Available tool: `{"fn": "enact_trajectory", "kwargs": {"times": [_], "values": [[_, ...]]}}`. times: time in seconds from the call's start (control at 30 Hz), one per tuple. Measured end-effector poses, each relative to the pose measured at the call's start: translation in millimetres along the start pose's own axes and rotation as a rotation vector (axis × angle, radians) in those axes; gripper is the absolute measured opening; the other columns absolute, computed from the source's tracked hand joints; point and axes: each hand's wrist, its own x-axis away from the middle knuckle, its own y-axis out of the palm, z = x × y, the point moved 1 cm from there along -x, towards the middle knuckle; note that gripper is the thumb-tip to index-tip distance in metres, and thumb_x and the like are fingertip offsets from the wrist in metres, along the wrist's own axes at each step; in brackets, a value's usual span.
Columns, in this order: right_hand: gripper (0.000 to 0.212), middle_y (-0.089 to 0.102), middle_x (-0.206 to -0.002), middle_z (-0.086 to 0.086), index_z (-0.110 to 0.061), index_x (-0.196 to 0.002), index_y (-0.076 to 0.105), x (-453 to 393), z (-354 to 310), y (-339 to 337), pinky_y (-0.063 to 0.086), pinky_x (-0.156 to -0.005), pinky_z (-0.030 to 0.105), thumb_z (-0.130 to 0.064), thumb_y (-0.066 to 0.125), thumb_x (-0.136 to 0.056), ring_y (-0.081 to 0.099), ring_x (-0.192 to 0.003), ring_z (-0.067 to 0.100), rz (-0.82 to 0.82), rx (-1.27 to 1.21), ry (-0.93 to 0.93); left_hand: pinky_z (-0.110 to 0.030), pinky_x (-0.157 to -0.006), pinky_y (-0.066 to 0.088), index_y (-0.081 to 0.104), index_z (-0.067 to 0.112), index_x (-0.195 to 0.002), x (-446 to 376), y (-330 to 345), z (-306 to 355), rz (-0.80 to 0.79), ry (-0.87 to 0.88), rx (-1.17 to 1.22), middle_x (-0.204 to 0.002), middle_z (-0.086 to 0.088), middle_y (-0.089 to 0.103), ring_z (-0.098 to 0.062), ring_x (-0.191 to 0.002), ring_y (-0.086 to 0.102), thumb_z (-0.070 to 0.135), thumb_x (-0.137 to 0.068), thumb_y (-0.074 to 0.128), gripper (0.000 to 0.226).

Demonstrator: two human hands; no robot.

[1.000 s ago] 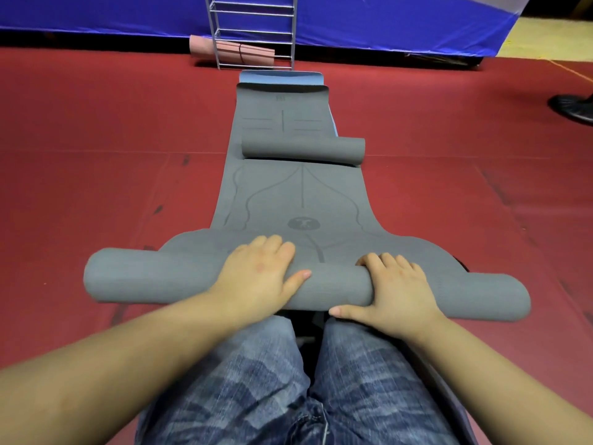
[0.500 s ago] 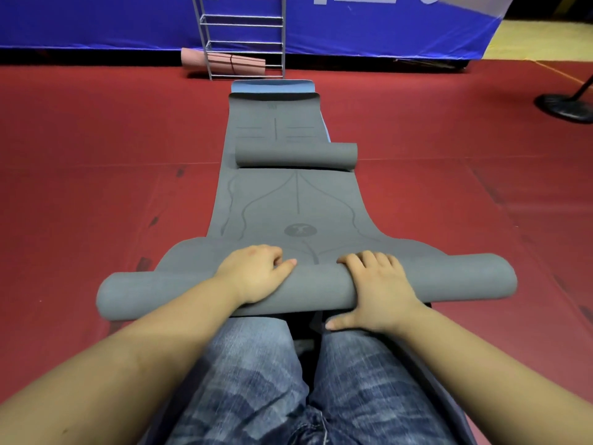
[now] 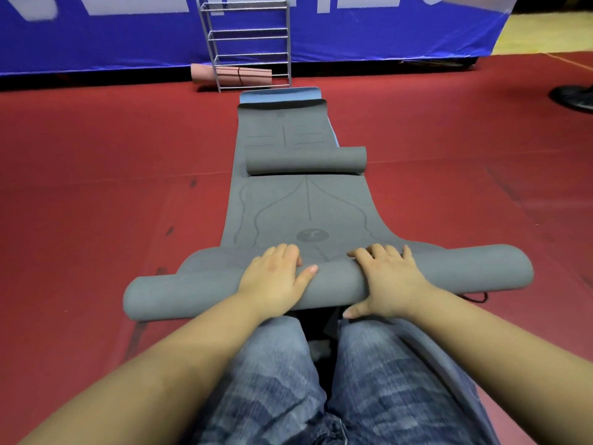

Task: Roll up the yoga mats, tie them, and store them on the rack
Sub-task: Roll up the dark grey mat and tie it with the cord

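Both hands, left hand [image 3: 275,277] and right hand [image 3: 390,277], press flat and unclenched atop the rolled grey mat [image 3: 481,268].

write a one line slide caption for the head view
Both hands, left and right, press on the rolled end of a grey yoga mat, with a metal rack ahead.

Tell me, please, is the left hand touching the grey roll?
Touching: the head view shows the left hand pressed flat on the grey roll, no gap.
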Motion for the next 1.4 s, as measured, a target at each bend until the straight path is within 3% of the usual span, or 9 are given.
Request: {"fn": "enact_trajectory", "kwargs": {"times": [0.1,0.3,0.43,0.57,0.87,1.07,1.17,1.23,1.4], "values": [[0.109,0.035,-0.139,0.000,-0.028,-0.146,0.019,5,0,9,0.013,-0.114,0.055,-0.072,0.069,-0.060,0.030,-0.131,0.024,0.059,0.062,-0.036,-0.034,-0.082,0.032,0.040,0.020,-0.091,-15,-5,-2,-0.136,-0.031,0.089,-0.111,-0.004,0.055,-0.024,-0.110,0.047,0.049,-0.098,0.035,0.030],[0.090,0.045,-0.129,-0.002,-0.033,-0.136,0.032,-23,5,9,0.023,-0.110,0.048,-0.064,0.074,-0.062,0.039,-0.124,0.024,0.002,-0.047,-0.012,-0.036,-0.085,0.038,0.044,0.021,-0.087,-38,-11,-6,-0.319,-0.093,0.115,-0.103,-0.003,0.053,-0.027,-0.108,0.051,0.055,-0.097,0.030,0.038],[0.087,0.048,-0.127,0.000,-0.032,-0.134,0.036,-41,8,1,0.027,-0.105,0.045,-0.062,0.075,-0.062,0.040,-0.123,0.025,-0.123,-0.075,-0.017,-0.037,-0.093,0.036,0.049,0.012,-0.114,-27,-6,6,-0.149,-0.046,-0.081,-0.119,-0.008,0.052,-0.028,-0.115,0.046,0.052,-0.097,0.034,0.046],[0.091,0.046,-0.130,0.001,-0.033,-0.137,0.033,-49,9,-2,0.026,-0.108,0.046,-0.063,0.075,-0.062,0.038,-0.125,0.025,-0.158,-0.064,-0.048,-0.037,-0.086,0.033,0.052,0.012,-0.113,-20,7,2,-0.016,0.008,-0.069,-0.114,-0.005,0.054,-0.027,-0.110,0.048,0.057,-0.093,0.025,0.056],[0.103,0.039,-0.134,0.000,-0.029,-0.141,0.025,-50,13,13,0.018,-0.113,0.052,-0.065,0.075,-0.058,0.034,-0.128,0.024,-0.036,0.051,-0.053,-0.033,-0.083,0.032,0.047,0.022,-0.098,-61,6,-16,-0.306,-0.098,0.103,-0.122,-0.005,0.056,-0.025,-0.117,0.049,0.050,-0.098,0.031,0.032],[0.086,0.049,-0.126,0.000,-0.031,-0.130,0.038,-79,21,4,0.032,-0.101,0.043,-0.056,0.078,-0.058,0.044,-0.120,0.025,-0.125,-0.047,-0.045,-0.036,-0.104,0.029,0.045,0.020,-0.129,-61,-2,-8,-0.180,-0.107,0.072,-0.132,-0.004,0.045,-0.024,-0.127,0.038,0.045,-0.096,0.043,0.042],[0.084,0.051,-0.124,0.000,-0.031,-0.129,0.040,-89,21,-3,0.034,-0.096,0.040,-0.053,0.080,-0.058,0.046,-0.118,0.025,-0.206,-0.079,-0.060,-0.034,-0.104,0.025,0.040,0.020,-0.133,-44,7,-11,-0.186,-0.049,-0.006,-0.131,-0.001,0.045,-0.022,-0.125,0.037,0.063,-0.088,0.035,0.062],[0.087,0.051,-0.126,0.001,-0.031,-0.132,0.038,-92,20,-4,0.032,-0.098,0.040,-0.053,0.080,-0.059,0.045,-0.119,0.025,-0.223,-0.079,-0.070,-0.033,-0.101,0.023,0.039,0.022,-0.133,-40,11,-14,-0.163,-0.016,-0.053,-0.130,0.001,0.045,-0.020,-0.123,0.038,0.069,-0.079,0.023,0.073],[0.108,0.035,-0.137,0.003,-0.028,-0.145,0.022,-80,23,1,0.011,-0.116,0.049,-0.059,0.079,-0.058,0.031,-0.132,0.025,-0.073,-0.014,-0.059,-0.035,-0.102,0.027,0.040,0.020,-0.132,-63,8,-21,-0.265,-0.063,0.012,-0.135,0.000,0.045,-0.021,-0.126,0.037,0.056,-0.091,0.043,0.054]]}}
